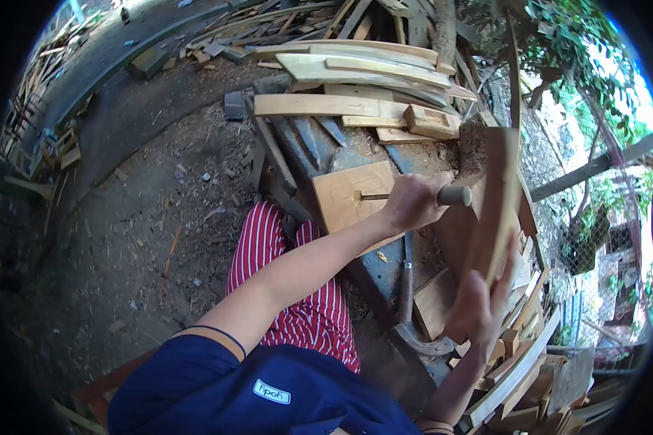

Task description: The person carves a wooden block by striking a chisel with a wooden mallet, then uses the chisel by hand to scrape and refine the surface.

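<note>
My left hand (416, 203) is closed around a chisel (376, 196); its round wooden handle end sticks out past my fist. The chisel's tip meets a small notch in a flat wooden board (334, 197) that has faint outlines marked on it. In my right hand (477, 304) a thick, slightly curved piece of wood (497, 192) is gripped by its lower end. It stands raised beside the chisel handle and is blurred by motion. Below the board lies a tool with a wooden handle (406, 290) and a curved metal part.
Long curved wooden pieces (355, 106) are stacked behind the board, with a hollowed wooden block (432, 122) near them. More wood offcuts (515, 377) pile up at the lower right. Wood chips litter the ground (152, 210). A wire fence and leaves are at the right.
</note>
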`<action>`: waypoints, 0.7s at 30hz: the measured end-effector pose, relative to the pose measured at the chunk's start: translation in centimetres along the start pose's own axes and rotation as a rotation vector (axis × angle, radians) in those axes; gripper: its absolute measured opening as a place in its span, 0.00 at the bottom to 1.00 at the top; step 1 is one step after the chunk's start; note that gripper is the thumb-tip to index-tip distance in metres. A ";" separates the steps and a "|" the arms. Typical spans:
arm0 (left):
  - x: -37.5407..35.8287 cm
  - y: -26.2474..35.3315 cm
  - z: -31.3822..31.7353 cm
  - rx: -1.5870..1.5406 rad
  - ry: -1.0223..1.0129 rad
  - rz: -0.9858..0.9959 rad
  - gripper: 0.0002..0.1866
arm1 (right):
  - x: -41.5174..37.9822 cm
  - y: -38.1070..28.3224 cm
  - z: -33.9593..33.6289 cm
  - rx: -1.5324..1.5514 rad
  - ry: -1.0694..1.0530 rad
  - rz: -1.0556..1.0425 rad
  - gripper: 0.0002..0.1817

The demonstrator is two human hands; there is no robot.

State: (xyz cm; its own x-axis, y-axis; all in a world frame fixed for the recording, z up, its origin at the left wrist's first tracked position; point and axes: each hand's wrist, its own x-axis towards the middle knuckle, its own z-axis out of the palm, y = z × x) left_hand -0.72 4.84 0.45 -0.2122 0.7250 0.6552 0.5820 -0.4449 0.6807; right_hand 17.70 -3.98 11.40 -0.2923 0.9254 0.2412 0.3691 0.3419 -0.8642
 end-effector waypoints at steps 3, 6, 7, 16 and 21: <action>-0.2 0.1 -0.1 0.020 0.008 -0.007 0.12 | -0.8 -1.0 0.0 0.268 0.225 0.097 0.48; -0.3 0.4 0.1 0.028 -0.051 -0.011 0.14 | -0.5 0.7 0.6 -0.343 0.048 -0.072 0.49; -0.3 0.4 0.1 0.026 -0.097 -0.032 0.15 | 0.4 0.8 0.6 -0.711 -0.042 -0.273 0.49; 1.6 -2.1 -3.0 -0.283 0.318 -0.064 0.07 | -1.7 4.0 5.1 0.141 0.125 0.158 0.46; 1.8 -4.9 -7.4 -0.466 0.383 -0.304 0.12 | -3.9 8.6 10.5 -0.093 -0.146 0.258 0.46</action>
State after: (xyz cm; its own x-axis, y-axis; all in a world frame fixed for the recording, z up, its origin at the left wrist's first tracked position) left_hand -9.75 4.44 0.76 -0.6265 0.6543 0.4236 0.0712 -0.4931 0.8670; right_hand 12.77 -6.39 -1.63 -0.2999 0.9525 -0.0528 0.5248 0.1185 -0.8430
